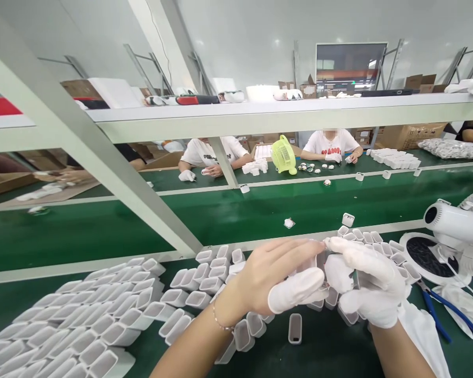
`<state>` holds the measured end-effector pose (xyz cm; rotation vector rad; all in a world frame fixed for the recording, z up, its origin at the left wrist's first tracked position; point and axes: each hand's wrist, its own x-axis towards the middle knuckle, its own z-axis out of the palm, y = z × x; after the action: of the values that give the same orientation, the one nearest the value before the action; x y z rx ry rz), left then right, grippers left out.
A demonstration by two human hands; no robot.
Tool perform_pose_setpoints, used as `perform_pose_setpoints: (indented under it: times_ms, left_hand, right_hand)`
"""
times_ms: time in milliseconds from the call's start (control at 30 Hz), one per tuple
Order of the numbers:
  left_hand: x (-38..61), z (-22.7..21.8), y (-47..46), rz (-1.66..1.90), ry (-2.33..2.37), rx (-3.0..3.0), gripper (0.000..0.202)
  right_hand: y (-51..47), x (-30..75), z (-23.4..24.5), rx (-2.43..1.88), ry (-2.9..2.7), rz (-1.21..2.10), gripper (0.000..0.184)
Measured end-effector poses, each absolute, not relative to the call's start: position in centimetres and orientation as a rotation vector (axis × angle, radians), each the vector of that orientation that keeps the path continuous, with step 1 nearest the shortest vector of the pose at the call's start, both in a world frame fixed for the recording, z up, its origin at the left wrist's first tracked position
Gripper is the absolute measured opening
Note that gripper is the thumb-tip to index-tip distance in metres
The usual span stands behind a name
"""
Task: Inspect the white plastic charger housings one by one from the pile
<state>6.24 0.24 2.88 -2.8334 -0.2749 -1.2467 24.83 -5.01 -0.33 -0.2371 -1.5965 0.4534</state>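
My left hand (287,270), bare but for a white cover on the thumb, is closed with its fingertips against a pale casing (311,264), mostly hidden behind the fingers. Facing it, my right hand (368,281) wears a white glove. Its fingers curl round a small part whose kind I cannot make out; a little green shows there. Both hands nearly touch above the bench. Below them a single white oblong housing (295,329) lies on the green surface. More hollow white housings (246,333) stand under and beside my hands.
Rows of white housings (90,320) fill the left of the bench. At right are blue-handled pliers (435,310) and a white fan (457,226). A green conveyor belt (236,210) carries small parts; co-workers sit beyond it. A shelf frame (236,123) crosses overhead, with a slanting post at left.
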Motion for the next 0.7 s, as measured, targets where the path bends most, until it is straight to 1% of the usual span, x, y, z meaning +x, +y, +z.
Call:
perform_pose_setpoints:
  times_ms: [100, 233, 367, 467, 567, 633, 700]
  left_hand:
    - [6.1, 3.1, 0.0, -1.271, -0.251, -2.840, 0.046]
    - [6.0, 3.3, 0.0, -1.297, -0.188, -2.859, 0.036]
    - [6.1, 3.2, 0.3, -1.357, -0.113, -2.854, 0.036]
    - [6.2, 3.2, 0.3, -1.344, -0.149, -2.877, 0.034]
    - [6.1, 3.2, 0.4, -1.340, -0.192, -2.882, 0.034]
    - [6.1, 3.0, 0.4, -1.353, -0.203, -2.888, 0.033]
    - [6.1, 2.8, 0.5, -1.349, -0.207, -2.905, 0.032]
  right_hand:
    - [-5.1, 24.9, -0.2, -0.284, -1.627, 0.324, 0.055]
    - [-5.3, 25.3, -0.2, -0.377, -1.690, 0.130, 0.057]
    - [-5.5, 25.5, 0.3, -0.456, -1.751, 0.001, 0.058]
    - [-5.5, 25.3, 1.1, -0.461, -1.792, -0.010, 0.059]
    - [-5.4, 25.0, 2.0, -0.451, -1.846, 0.027, 0.065]
    - [-5.3, 25.0, 2.1, -0.463, -1.881, 0.016, 0.070]
    - [-5.3, 25.2, 1.7, -0.473, -1.897, -0.013, 0.069]
